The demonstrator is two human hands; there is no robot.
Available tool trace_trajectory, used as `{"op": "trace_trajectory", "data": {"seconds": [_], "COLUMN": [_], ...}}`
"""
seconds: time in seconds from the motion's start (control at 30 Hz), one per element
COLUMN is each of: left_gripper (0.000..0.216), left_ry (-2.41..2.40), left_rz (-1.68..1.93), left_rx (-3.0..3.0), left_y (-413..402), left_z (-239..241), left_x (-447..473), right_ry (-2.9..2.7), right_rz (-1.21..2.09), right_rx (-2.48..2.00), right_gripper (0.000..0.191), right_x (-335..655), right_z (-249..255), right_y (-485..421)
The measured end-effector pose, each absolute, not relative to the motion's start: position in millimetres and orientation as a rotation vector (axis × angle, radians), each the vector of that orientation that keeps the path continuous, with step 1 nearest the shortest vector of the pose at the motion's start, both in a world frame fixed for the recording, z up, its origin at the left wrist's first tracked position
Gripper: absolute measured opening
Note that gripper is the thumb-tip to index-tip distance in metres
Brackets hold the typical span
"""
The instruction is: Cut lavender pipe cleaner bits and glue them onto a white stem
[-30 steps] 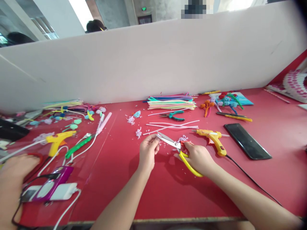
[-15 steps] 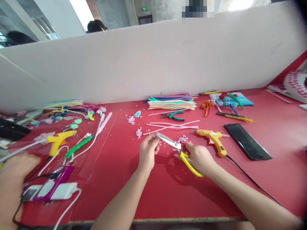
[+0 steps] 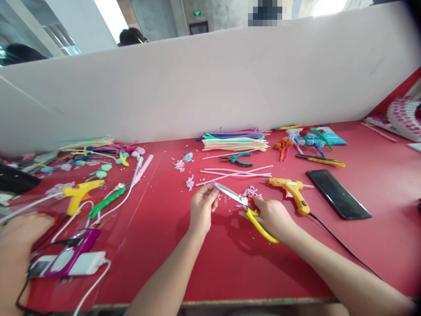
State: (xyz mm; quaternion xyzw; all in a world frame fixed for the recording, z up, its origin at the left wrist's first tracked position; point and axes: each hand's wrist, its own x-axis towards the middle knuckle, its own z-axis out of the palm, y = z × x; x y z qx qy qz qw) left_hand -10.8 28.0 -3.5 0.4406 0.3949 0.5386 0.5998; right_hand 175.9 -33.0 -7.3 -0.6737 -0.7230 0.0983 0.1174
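My right hand [image 3: 275, 216] is closed round the yellow handles of a pair of scissors [image 3: 234, 194], whose blades point left. The blade tips reach the fingers of my left hand [image 3: 203, 204], which are pinched together; what sits between them is too small to make out. Short lilac snippets [image 3: 250, 192] lie just behind the scissors, with more lilac bits [image 3: 190, 182] left of my left hand. Beyond my hands, several pink pipe cleaners [image 3: 237, 173] lie loosely crossed. Teal-handled pliers [image 3: 237, 159] rest behind them, before a bundle of coloured pipe cleaners [image 3: 235, 142].
At right are a yellow glue gun [image 3: 291, 188] with a trailing cord, a black phone [image 3: 338, 194], and twisted pipe-cleaner pieces [image 3: 311, 139]. At left, another person's arm [image 3: 16, 245] rests beside a purple power strip [image 3: 70, 250], a second glue gun [image 3: 80, 193] and a pink hot tool [image 3: 143, 169]. A white partition [image 3: 204, 87] stands behind.
The view has shifted very slightly. Both hands and the scissors keep nearly the same positions, blade tips still at my left fingers.
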Motion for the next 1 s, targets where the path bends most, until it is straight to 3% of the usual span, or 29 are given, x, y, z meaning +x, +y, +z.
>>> {"op": "trace_trajectory", "data": {"seconds": [0.4,0.8,1.0], "left_gripper": [0.019,0.02,0.021], "left_ry": [0.932,0.835,0.823], "left_rz": [1.16,0.622,0.521], "left_rx": [1.041,1.204,1.282], "left_y": [25,11,10], "left_z": [-2,-5,-5], "left_x": [-9,3,2], "right_ry": [-2.024,-1.713,-1.685], "right_rz": [0.327,0.91,1.006], "right_rx": [-2.032,-1.653,-1.587], "right_gripper": [0.039,0.015,0.011], "right_x": [174,173,174], "right_z": [-4,5,7], "right_y": [-32,-29,-30]}}
